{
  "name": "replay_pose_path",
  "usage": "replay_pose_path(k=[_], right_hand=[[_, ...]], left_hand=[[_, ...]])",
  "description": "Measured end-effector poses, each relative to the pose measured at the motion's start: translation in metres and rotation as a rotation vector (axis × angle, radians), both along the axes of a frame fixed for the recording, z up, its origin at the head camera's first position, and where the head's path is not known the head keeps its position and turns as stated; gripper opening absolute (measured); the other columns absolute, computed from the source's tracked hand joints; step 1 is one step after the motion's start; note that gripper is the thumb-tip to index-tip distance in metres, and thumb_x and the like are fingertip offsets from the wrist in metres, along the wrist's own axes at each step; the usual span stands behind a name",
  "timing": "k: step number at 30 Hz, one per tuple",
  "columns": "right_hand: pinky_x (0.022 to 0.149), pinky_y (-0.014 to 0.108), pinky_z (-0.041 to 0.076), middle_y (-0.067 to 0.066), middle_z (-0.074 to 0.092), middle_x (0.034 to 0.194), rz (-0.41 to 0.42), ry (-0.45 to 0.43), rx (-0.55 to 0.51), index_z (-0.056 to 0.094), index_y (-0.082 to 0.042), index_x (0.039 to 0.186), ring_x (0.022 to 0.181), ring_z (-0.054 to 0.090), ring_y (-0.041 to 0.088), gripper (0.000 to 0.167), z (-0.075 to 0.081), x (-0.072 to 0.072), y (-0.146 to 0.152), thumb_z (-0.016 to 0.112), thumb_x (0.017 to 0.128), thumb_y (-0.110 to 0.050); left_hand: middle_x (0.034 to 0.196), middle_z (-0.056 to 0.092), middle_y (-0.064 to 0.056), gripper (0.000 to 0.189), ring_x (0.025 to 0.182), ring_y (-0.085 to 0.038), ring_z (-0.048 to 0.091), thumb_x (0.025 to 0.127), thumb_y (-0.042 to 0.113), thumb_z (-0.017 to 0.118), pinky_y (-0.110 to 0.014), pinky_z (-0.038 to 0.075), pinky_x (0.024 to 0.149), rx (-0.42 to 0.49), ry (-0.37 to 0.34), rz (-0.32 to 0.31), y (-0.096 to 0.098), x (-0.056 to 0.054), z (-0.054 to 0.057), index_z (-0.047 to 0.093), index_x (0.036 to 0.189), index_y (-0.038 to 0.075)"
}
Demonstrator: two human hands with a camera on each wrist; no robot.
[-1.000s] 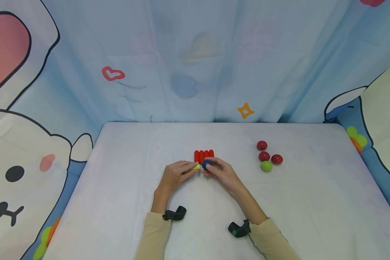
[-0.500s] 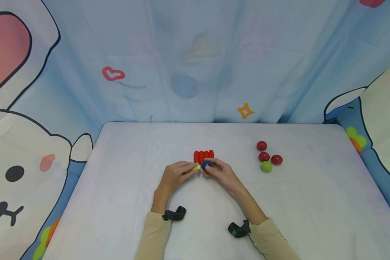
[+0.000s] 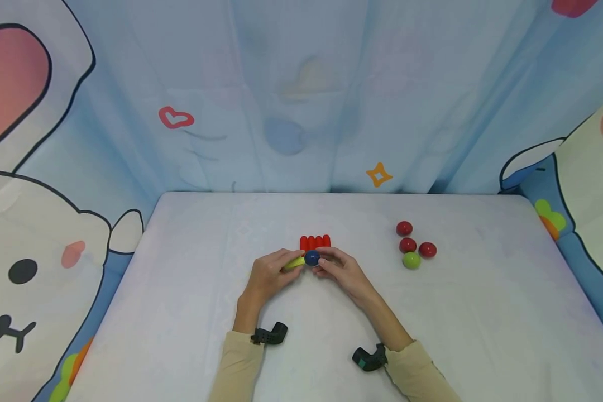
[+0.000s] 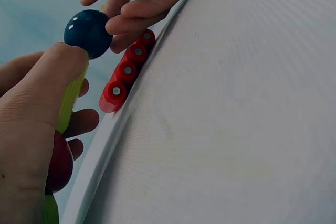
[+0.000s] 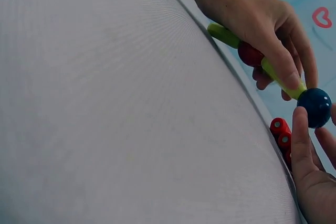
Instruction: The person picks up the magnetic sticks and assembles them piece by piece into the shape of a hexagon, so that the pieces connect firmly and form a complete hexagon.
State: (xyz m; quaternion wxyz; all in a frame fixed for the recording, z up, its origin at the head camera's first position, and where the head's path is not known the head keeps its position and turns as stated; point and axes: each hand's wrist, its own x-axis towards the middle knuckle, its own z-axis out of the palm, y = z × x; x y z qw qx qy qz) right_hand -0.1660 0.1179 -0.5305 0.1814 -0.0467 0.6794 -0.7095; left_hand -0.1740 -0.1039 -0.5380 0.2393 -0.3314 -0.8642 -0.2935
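Observation:
My left hand (image 3: pixel 268 276) grips a yellow-green magnetic rod (image 5: pixel 281 78). Its far end meets a dark blue ball (image 3: pixel 312 258), which my right hand (image 3: pixel 349 277) pinches between thumb and fingers. Behind that rod, partly inside the left hand's curled fingers, sits a dark red ball (image 5: pixel 250 54). A second yellow-green rod (image 5: pixel 223 35) sticks out from this red ball on the wrist side, in line with the first. Just beyond both hands, several red rods (image 3: pixel 315 243) lie side by side, with round metal tips showing in the left wrist view.
To the right on the white-covered table (image 3: pixel 482 312) lie three loose red balls (image 3: pixel 404 228) and one green ball (image 3: pixel 411 261), close together. A light blue printed curtain (image 3: pixel 301 111) hangs behind the table's back edge.
The blue ball has moved left with my right hand, and the small gap to the rod's end is closed. More of the yellow-green rod shows past my left fingers.

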Motion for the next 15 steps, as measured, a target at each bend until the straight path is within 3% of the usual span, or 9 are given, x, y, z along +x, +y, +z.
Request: replay_pose_path(k=[9,15], right_hand=[[0.086,0.021,0.056,0.013,0.067,0.115,-0.041,0.012,0.086,0.059,-0.008,0.126,0.096,0.070,0.015,0.040,0.0006,0.0039,0.0021,0.064,0.093,-0.031],[0.089,0.020,0.054,0.015,0.071,0.110,-0.018,0.042,0.095,0.062,-0.007,0.124,0.100,0.070,0.019,0.039,0.0022,0.0032,0.0016,0.063,0.094,-0.032]], left_hand=[[0.089,0.064,0.003,0.044,0.053,-0.003,0.044,0.079,0.015,0.069,-0.011,0.036,0.050,-0.100,0.055,0.018,0.0024,0.0009,-0.0001,0.068,0.122,0.019],[0.097,0.069,0.003,0.044,0.059,-0.005,0.054,0.081,0.017,0.069,-0.013,0.045,0.054,-0.146,0.029,0.039,0.0041,0.0003,0.0034,0.065,0.125,0.018]])
